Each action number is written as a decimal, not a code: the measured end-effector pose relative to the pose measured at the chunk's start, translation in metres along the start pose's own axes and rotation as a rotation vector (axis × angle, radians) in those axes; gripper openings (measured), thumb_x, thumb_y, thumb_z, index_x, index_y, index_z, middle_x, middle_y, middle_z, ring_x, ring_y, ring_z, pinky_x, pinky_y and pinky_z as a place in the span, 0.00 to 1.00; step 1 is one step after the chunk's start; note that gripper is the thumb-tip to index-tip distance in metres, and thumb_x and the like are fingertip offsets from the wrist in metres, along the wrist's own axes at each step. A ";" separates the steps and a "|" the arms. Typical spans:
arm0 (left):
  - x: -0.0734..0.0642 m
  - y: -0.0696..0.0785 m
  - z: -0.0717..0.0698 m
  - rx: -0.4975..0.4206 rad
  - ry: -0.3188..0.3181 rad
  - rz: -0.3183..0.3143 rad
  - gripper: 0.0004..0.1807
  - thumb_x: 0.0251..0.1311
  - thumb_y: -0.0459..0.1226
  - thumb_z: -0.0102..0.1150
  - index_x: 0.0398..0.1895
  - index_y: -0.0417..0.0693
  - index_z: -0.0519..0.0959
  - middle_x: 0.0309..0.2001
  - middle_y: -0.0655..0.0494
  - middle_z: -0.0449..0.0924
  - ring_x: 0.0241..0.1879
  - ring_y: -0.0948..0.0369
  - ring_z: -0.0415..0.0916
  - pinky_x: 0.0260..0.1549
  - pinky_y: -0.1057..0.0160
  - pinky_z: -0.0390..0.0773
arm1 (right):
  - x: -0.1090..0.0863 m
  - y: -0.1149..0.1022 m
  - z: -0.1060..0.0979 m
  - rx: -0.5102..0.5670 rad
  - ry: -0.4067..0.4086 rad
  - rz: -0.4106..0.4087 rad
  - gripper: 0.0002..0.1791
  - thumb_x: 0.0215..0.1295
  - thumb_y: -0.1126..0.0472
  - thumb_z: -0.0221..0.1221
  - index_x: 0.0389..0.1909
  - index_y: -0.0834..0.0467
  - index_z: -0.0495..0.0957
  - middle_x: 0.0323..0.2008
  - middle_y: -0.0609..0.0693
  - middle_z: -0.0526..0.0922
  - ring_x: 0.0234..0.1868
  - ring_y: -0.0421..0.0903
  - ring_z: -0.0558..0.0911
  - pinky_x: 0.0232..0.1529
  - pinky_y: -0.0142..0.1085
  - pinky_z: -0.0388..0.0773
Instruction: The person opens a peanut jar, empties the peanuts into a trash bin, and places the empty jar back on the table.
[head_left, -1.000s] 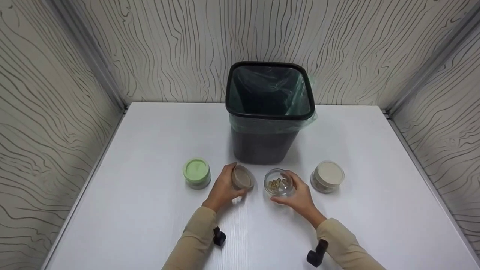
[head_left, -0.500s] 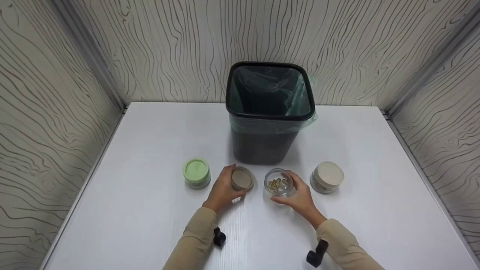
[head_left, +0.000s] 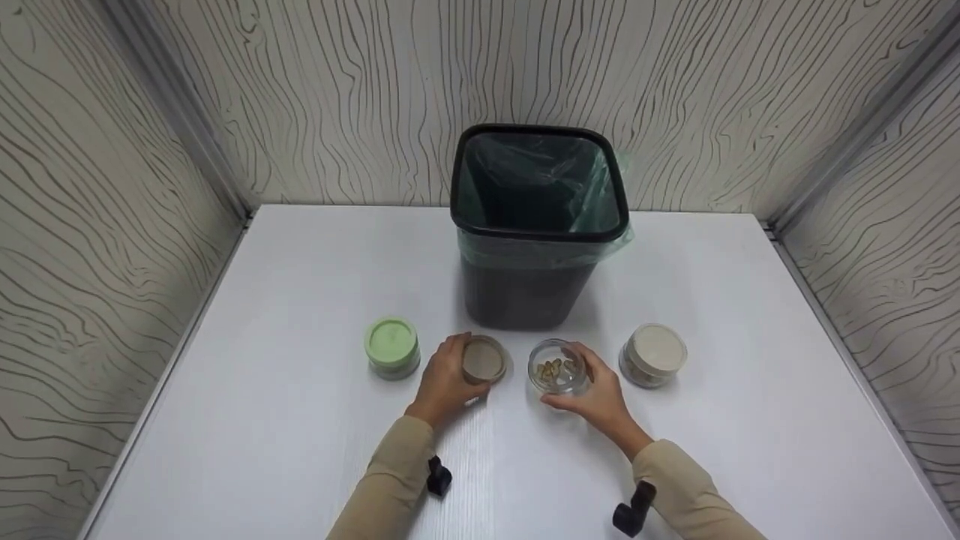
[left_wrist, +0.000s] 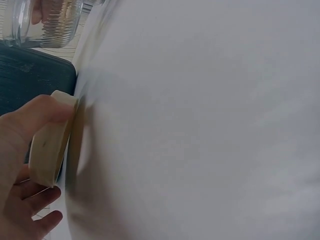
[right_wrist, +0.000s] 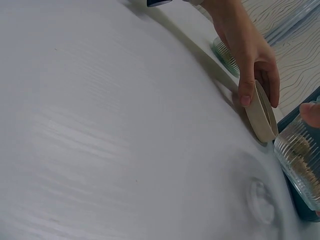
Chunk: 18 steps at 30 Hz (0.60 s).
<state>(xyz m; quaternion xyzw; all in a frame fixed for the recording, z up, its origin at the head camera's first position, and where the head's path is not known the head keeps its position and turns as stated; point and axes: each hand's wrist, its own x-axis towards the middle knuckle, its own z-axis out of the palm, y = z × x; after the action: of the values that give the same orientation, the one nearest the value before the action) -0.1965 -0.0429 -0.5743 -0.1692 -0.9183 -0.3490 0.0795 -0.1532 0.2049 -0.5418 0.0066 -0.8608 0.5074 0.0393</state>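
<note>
My left hand (head_left: 444, 380) grips a round beige-brown lid (head_left: 484, 359) by its rim, thumb on the near side and fingers on the far side. In the left wrist view the lid (left_wrist: 47, 145) is at or just above the tabletop; I cannot tell whether it touches. A clear ribbed glass jar (right_wrist: 295, 155), uncovered, is held round its side by my right hand (head_left: 600, 397). Several peanuts (head_left: 556, 368) lie in its bottom. Lid and jar are a small gap apart. Whether the jar's base meets the table is unclear.
Behind both hands stands a dark waste bin (head_left: 525, 292) with a green liner. A green-lidded jar (head_left: 392, 346) is left of my left hand. Right of my right hand sits a cream-lidded jar (head_left: 654, 355). Patterned walls (head_left: 360, 90) border the white table (head_left: 300, 300).
The lid in my left hand has turned from tilted to flatter, its round face now upward. My right hand and the jar have stayed almost where they were.
</note>
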 end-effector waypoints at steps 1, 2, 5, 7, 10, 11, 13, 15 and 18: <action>0.000 0.000 0.000 0.002 -0.001 -0.005 0.44 0.38 0.41 0.77 0.61 0.37 0.68 0.55 0.41 0.76 0.55 0.46 0.76 0.56 0.48 0.77 | 0.000 0.000 0.000 0.002 0.000 -0.001 0.51 0.34 0.62 0.79 0.64 0.69 0.66 0.64 0.65 0.72 0.68 0.61 0.70 0.70 0.48 0.65; -0.001 0.000 0.000 0.005 -0.001 -0.007 0.44 0.38 0.41 0.77 0.61 0.37 0.68 0.55 0.41 0.76 0.56 0.46 0.76 0.57 0.48 0.76 | 0.000 0.000 0.000 0.003 -0.001 -0.003 0.51 0.34 0.62 0.79 0.64 0.69 0.66 0.64 0.65 0.72 0.68 0.61 0.70 0.70 0.49 0.65; -0.002 0.001 -0.001 0.002 -0.025 -0.030 0.43 0.39 0.40 0.76 0.62 0.39 0.68 0.57 0.41 0.75 0.58 0.46 0.74 0.59 0.49 0.75 | 0.000 0.001 0.000 0.005 0.000 -0.013 0.51 0.34 0.63 0.79 0.64 0.69 0.66 0.63 0.66 0.72 0.68 0.62 0.70 0.70 0.50 0.65; -0.003 0.002 -0.001 -0.008 -0.046 -0.045 0.43 0.40 0.40 0.75 0.63 0.39 0.67 0.58 0.41 0.74 0.59 0.46 0.73 0.61 0.49 0.74 | 0.000 0.002 0.001 0.008 -0.002 -0.021 0.51 0.34 0.63 0.79 0.64 0.70 0.65 0.63 0.66 0.72 0.67 0.63 0.70 0.70 0.50 0.65; -0.004 0.003 -0.003 -0.021 -0.065 -0.057 0.43 0.41 0.39 0.74 0.64 0.40 0.66 0.59 0.41 0.73 0.60 0.45 0.72 0.62 0.49 0.73 | 0.000 0.002 0.001 0.010 -0.004 -0.032 0.51 0.34 0.63 0.79 0.64 0.70 0.65 0.63 0.66 0.73 0.67 0.63 0.70 0.70 0.50 0.65; -0.004 0.003 -0.003 -0.025 -0.067 -0.057 0.43 0.41 0.39 0.74 0.64 0.40 0.66 0.59 0.41 0.73 0.60 0.45 0.72 0.62 0.49 0.73 | 0.000 0.003 0.001 0.013 -0.005 -0.035 0.51 0.34 0.64 0.79 0.64 0.70 0.65 0.63 0.66 0.73 0.67 0.63 0.70 0.70 0.50 0.65; -0.004 0.003 -0.004 -0.022 -0.067 -0.058 0.42 0.42 0.39 0.74 0.64 0.40 0.66 0.59 0.41 0.73 0.60 0.45 0.72 0.62 0.49 0.73 | 0.000 0.003 0.001 0.009 -0.004 -0.038 0.51 0.33 0.63 0.79 0.63 0.70 0.66 0.62 0.66 0.73 0.67 0.63 0.71 0.70 0.49 0.65; -0.004 0.004 -0.005 -0.015 -0.067 -0.053 0.42 0.42 0.40 0.74 0.63 0.40 0.67 0.59 0.41 0.73 0.60 0.45 0.72 0.62 0.48 0.73 | 0.000 0.003 0.001 0.009 -0.002 -0.037 0.51 0.33 0.64 0.79 0.63 0.69 0.66 0.62 0.65 0.74 0.67 0.62 0.71 0.70 0.49 0.65; -0.004 0.004 -0.006 -0.006 -0.067 -0.039 0.42 0.41 0.40 0.74 0.63 0.40 0.67 0.59 0.40 0.72 0.60 0.45 0.72 0.61 0.48 0.73 | 0.000 0.004 0.001 0.014 -0.001 -0.039 0.51 0.32 0.64 0.79 0.63 0.69 0.67 0.62 0.66 0.74 0.67 0.62 0.71 0.69 0.50 0.65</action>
<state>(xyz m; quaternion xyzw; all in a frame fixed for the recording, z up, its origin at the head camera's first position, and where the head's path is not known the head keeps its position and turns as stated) -0.1915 -0.0448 -0.5688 -0.1632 -0.9226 -0.3472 0.0412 -0.1537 0.2059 -0.5453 0.0238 -0.8569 0.5127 0.0489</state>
